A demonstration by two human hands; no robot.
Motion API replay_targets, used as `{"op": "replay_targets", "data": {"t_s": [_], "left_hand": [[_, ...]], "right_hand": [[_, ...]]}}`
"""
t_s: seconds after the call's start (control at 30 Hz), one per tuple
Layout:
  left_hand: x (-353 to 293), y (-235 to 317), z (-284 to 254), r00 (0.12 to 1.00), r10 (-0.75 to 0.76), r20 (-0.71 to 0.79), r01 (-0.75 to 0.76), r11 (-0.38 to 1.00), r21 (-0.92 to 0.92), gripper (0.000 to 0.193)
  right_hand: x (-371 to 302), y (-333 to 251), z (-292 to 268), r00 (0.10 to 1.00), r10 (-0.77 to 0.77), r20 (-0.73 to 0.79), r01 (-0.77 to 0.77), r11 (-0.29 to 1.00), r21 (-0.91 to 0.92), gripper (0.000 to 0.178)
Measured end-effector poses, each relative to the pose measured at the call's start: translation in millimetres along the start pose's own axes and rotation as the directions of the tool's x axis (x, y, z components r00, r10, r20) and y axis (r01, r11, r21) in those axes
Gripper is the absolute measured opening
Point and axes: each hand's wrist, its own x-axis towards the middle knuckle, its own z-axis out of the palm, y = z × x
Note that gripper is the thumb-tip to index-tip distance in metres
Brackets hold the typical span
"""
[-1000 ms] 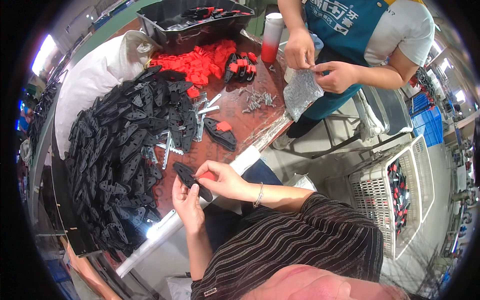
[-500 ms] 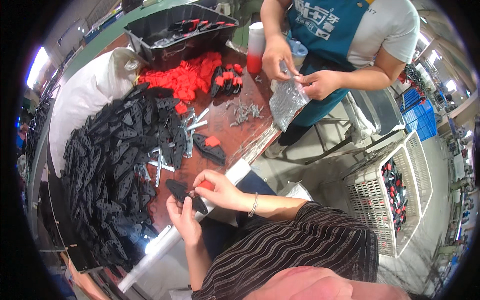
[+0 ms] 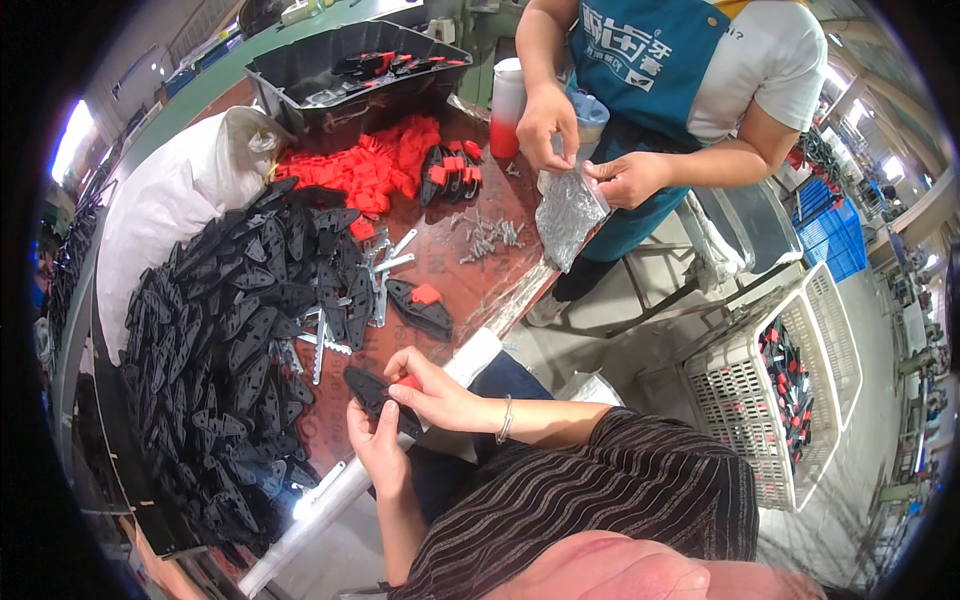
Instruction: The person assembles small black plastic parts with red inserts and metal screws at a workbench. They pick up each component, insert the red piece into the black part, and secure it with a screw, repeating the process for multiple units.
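Observation:
My left hand grips a black plastic piece, long and pointed at its ends, over the table's near edge. Against the same piece, my right hand pinches a small red plastic part, mostly covered by my fingers. Just beyond my hands lies another black piece with a red part on it. To the left spreads a large heap of black pieces, with toothed metal strips at its right side.
Red parts are piled at the back, before a black bin. Small metal pins lie mid-table. Across from me a co-worker's hands hold a clear plastic bag. A white crate with assembled pieces stands at right.
The black piece in my hands has tilted and shifted slightly right. My right-hand fingers have moved further over the red part. The co-worker's hands and bag have shifted slightly.

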Motion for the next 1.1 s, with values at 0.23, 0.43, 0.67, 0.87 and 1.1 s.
{"op": "replay_targets", "data": {"t_s": [0.23, 0.43, 0.67, 0.87, 1.1], "left_hand": [[2, -6, -5, 0.999, -0.041, 0.019, 0.042, 0.999, -0.027, 0.025], [-3, -5, -5, 0.989, -0.122, 0.089, 0.129, 0.988, -0.081, 0.024], [-10, -6, 1, 0.957, -0.191, 0.218, 0.221, 0.967, -0.126, 0.041], [-18, 2, 2, 0.933, -0.217, 0.287, 0.259, 0.959, -0.119, 0.056], [-26, -13, 11, 0.937, -0.209, 0.279, 0.25, 0.961, -0.12, 0.057]], "right_hand": [[1, -7, 3, 0.995, -0.09, 0.042, 0.098, 0.964, -0.246, 0.038], [12, 8, -3, 1.0, 0.001, 0.005, -0.002, 0.965, 0.261, 0.05], [13, -4, -2, 0.944, 0.091, 0.317, -0.242, 0.844, 0.478, 0.061], [3, -16, 5, 0.978, 0.014, 0.209, -0.033, 0.995, 0.089, 0.056], [-5, -16, 16, 0.999, 0.038, -0.021, -0.034, 0.985, 0.168, 0.034]]}}
